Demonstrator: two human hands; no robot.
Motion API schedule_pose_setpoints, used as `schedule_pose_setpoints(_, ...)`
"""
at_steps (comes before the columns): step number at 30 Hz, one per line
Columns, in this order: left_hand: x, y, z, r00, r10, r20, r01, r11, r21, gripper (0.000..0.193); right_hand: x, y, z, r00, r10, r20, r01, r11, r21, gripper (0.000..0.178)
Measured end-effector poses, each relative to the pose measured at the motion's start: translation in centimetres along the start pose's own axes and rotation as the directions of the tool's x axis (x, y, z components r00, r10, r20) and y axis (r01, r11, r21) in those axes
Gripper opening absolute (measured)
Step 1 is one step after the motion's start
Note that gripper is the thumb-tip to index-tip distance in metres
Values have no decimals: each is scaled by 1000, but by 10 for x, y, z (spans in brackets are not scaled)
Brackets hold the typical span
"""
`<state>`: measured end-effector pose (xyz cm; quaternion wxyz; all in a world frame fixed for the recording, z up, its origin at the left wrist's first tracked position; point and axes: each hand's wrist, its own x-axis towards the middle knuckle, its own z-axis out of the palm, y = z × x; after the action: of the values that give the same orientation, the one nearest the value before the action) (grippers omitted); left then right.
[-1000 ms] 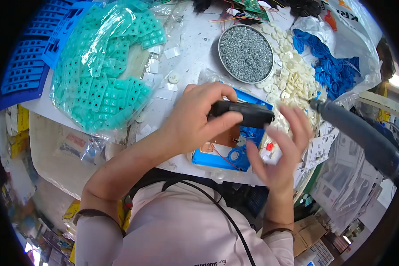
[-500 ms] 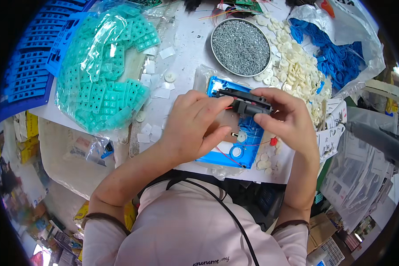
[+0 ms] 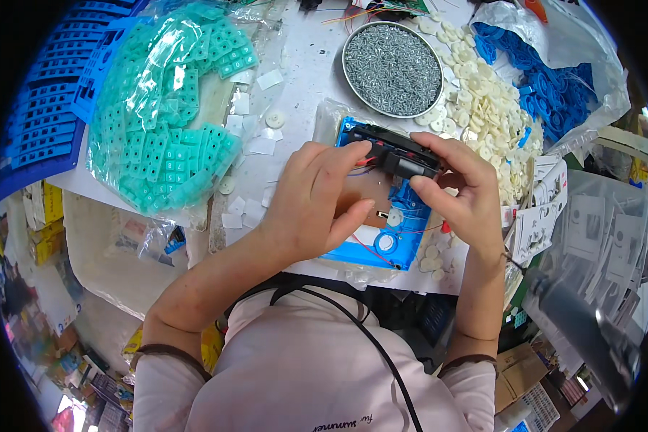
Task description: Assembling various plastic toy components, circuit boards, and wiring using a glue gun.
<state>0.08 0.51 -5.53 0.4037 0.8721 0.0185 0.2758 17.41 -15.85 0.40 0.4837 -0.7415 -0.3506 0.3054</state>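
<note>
A black plastic module (image 3: 403,163) with red and dark wires is tilted over a shallow blue casing (image 3: 410,241). My right hand (image 3: 464,173) pinches the module's right end between thumb and fingers. My left hand (image 3: 313,198) curves around a brown circuit board (image 3: 360,189), its thumb at the lower edge beside a small metal switch (image 3: 381,214). The left forefinger meets the module's left end by the wires; the palm hides the board's left side. Inside the casing are a round blue ring (image 3: 387,243), a white disc (image 3: 395,217) and thin wires.
Behind stands a round dish (image 3: 393,70) of small screws. Right of it spread cream discs (image 3: 489,115) and a bag of blue parts (image 3: 554,93). Bagged teal keypads (image 3: 169,122) and blue panels (image 3: 47,122) lie left. A grey tool, seemingly an electric screwdriver (image 3: 576,324), hangs at right.
The black module has tipped, its right end lower and its top face turned more into view. My right hand has shifted slightly left. The grey hanging tool has swung down and nearer.
</note>
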Motion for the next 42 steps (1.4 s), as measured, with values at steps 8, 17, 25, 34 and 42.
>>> schedule_pose_setpoints(8,1,2,0,999,-15,33,14,999,33,72,6,-2,-9,999,6,44,0,991,-134,46)
schedule_pose_setpoints(17,6,13,-3,981,-108,162,86,987,133,63,1,20,13,889,-457,41,373,666,-646,47)
schedule_pose_setpoints(25,14,22,-7,976,-132,173,93,972,218,59,1,15,7,926,-372,69,332,709,-622,53)
schedule_pose_setpoints(34,103,-22,0,998,-23,-55,43,912,408,18,-110,-58,-121,590,-730,-344,728,666,-165,51)
schedule_pose_setpoints(42,128,-54,36,1000,0,14,-8,833,553,11,-43,-17,-133,858,-460,-229,510,814,279,54)
